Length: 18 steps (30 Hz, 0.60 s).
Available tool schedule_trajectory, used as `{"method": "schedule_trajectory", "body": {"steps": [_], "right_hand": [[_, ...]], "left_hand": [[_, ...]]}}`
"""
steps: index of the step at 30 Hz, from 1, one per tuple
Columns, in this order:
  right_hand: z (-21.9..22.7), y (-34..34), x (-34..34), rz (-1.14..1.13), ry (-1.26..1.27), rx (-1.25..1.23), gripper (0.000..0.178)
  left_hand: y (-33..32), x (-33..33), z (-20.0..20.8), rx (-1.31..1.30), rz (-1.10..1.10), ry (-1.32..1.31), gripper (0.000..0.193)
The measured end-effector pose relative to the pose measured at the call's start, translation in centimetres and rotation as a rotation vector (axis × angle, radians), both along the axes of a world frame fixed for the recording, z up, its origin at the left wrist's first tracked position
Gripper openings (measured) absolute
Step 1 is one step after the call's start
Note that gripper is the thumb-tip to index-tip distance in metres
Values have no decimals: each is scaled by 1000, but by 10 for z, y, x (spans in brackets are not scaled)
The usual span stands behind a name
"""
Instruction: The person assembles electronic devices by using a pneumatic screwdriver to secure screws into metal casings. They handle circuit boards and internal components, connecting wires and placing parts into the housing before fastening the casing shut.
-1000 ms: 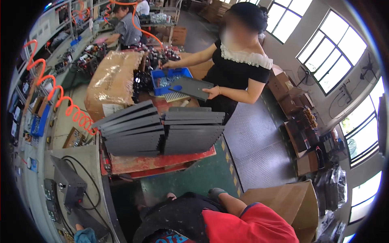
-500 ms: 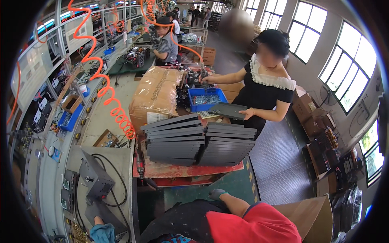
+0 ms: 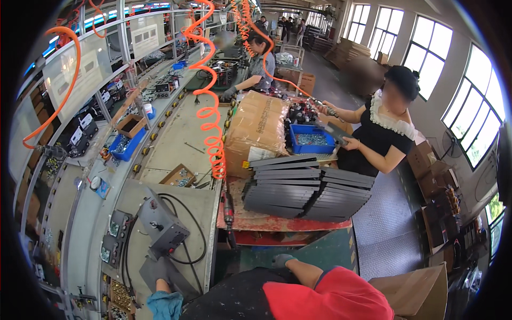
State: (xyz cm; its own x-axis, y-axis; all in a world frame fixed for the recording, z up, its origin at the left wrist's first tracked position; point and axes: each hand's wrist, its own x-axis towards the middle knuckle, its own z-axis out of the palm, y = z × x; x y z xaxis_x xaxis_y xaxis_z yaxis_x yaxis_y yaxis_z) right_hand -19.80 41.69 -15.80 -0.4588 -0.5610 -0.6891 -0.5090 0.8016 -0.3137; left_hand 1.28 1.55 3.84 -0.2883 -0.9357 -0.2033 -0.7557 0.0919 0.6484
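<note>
On the bench at lower left, my left hand [image 3: 161,285], with bluish cloth around the wrist, rests at a dark grey sheet-metal panel [image 3: 184,278]; its fingers are not distinct. Just beyond stands a grey metal housing [image 3: 169,226] with a knob and a black cable [image 3: 205,234]. My right hand [image 3: 282,260], in a grey glove, is in front of my body over the green floor. Its fingers are curled, and whatever they may hold is hidden. Farther off, a power screwdriver [image 3: 228,209] hangs from an orange coiled hose [image 3: 214,152], at the bench edge.
Stacked dark grey panels [image 3: 285,189] lie on a red-topped stand [image 3: 256,221], beside a wrapped carton [image 3: 258,125] and a blue screw bin [image 3: 312,140]. Across it a co-worker [image 3: 386,122] holds a panel and a driver. An open carton [image 3: 416,288] stands at my right.
My view has swung left, so the scene sits farther right. The co-worker has tilted the held panel up and moved the driver near it. Both my hands have stayed about where they were.
</note>
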Motion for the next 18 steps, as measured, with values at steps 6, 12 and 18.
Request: {"method": "schedule_trajectory", "body": {"steps": [6, 12, 18], "right_hand": [[26, -76, 19, 67, 5, -92, 42], [90, -112, 36, 42, -16, -111, 42], [95, -135, 21, 57, 14, -261, 39]], "left_hand": [[-38, 15, -90, 70, -36, 200, 47], [-6, 6, -25, 139, -85, 172, 48], [-19, 11, -57, 150, -35, 206, 52]]}}
